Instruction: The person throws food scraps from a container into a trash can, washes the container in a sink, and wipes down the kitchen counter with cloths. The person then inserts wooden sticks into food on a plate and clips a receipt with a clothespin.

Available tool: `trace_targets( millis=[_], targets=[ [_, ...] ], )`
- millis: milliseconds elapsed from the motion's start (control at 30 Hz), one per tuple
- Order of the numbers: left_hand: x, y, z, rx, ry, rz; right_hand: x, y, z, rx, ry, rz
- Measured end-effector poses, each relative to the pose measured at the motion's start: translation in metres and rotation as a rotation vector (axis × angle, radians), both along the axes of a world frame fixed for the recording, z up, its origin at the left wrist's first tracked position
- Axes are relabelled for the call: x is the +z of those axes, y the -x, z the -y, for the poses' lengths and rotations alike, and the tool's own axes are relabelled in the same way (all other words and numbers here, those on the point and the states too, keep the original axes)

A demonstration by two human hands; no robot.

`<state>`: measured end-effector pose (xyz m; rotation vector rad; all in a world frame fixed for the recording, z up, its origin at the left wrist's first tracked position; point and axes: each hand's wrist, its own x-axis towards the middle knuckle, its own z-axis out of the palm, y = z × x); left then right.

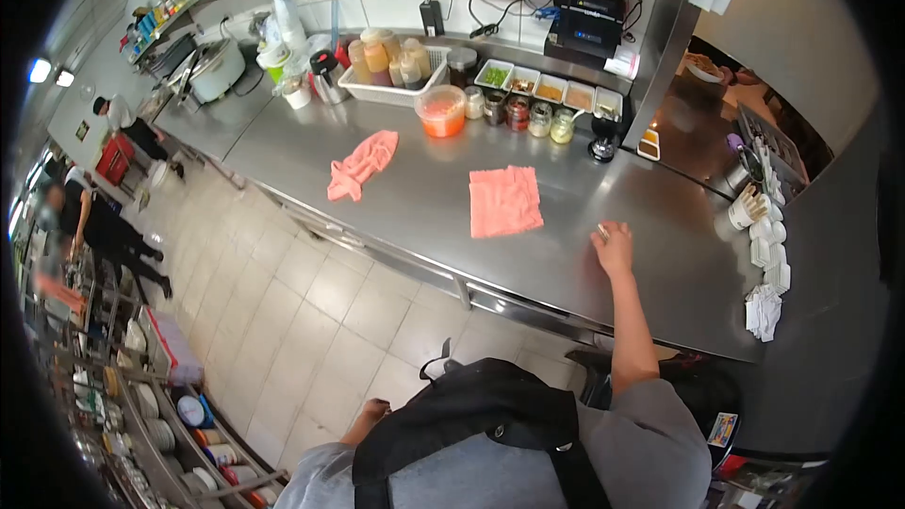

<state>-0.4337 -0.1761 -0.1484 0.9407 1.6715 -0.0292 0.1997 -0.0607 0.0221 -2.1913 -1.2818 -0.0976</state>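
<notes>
On the steel counter (415,212), my right hand (613,243) rests with its fingers curled downward; whether anything is under them is hidden. To its left lies a folded pink cloth (505,201), apart from the hand. A second pink cloth (363,165), crumpled, is farther left on the counter. My left hand (375,409) hangs low beside my body, away from the counter, its fingers mostly hidden.
Along the counter's back stand a white basket of sauce bottles (429,94), an orange-red tub (443,111), small jars (518,113) and a printer (584,21). White cups (768,243) line the right edge. Other people (104,226) stand at far left.
</notes>
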Motion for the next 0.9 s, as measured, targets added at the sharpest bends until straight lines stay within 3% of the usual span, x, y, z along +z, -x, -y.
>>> trace_targets(
  millis=[133,200,267,333,467,533,667,733,767,833,867,900],
  targets=[
    [-0.003,0.024,-0.055,-0.090,0.024,-0.160,0.008,0.058,-0.052,0.208,-0.045,-0.095],
    [-0.059,0.054,-0.089,0.106,-0.065,0.094,0.001,0.097,-0.087,0.251,-0.026,-0.158],
    [-0.054,0.033,-0.127,0.077,-0.282,0.049,0.000,0.138,-0.111,0.221,-0.009,-0.149],
    [-0.046,0.009,-0.160,0.138,-0.458,0.184,-0.004,0.169,-0.119,0.151,0.010,0.179],
    [0.010,-0.043,-0.187,0.148,-0.599,0.339,-0.035,0.174,-0.152,0.245,0.062,0.113],
    [0.025,-0.051,-0.189,0.153,-0.596,0.375,-0.024,0.171,-0.163,0.302,0.374,-0.098],
    [0.049,-0.055,-0.195,0.170,-0.598,0.362,0.007,0.156,-0.169,0.429,0.551,0.006],
    [0.059,-0.051,-0.201,0.219,-0.609,0.330,0.032,0.141,-0.182,0.722,0.877,-0.100],
    [0.064,-0.050,-0.205,0.227,-0.624,0.326,0.044,0.138,-0.185,0.725,0.868,-0.093],
    [0.077,-0.056,-0.218,0.247,-0.660,0.354,0.068,0.134,-0.187,0.992,0.179,-0.849],
    [0.084,-0.058,-0.223,0.262,-0.684,0.382,0.062,0.133,-0.188,0.993,0.174,-0.851],
    [0.104,-0.070,-0.229,0.265,-0.707,0.395,0.049,0.133,-0.185,0.984,0.021,-1.542]
  ],
)
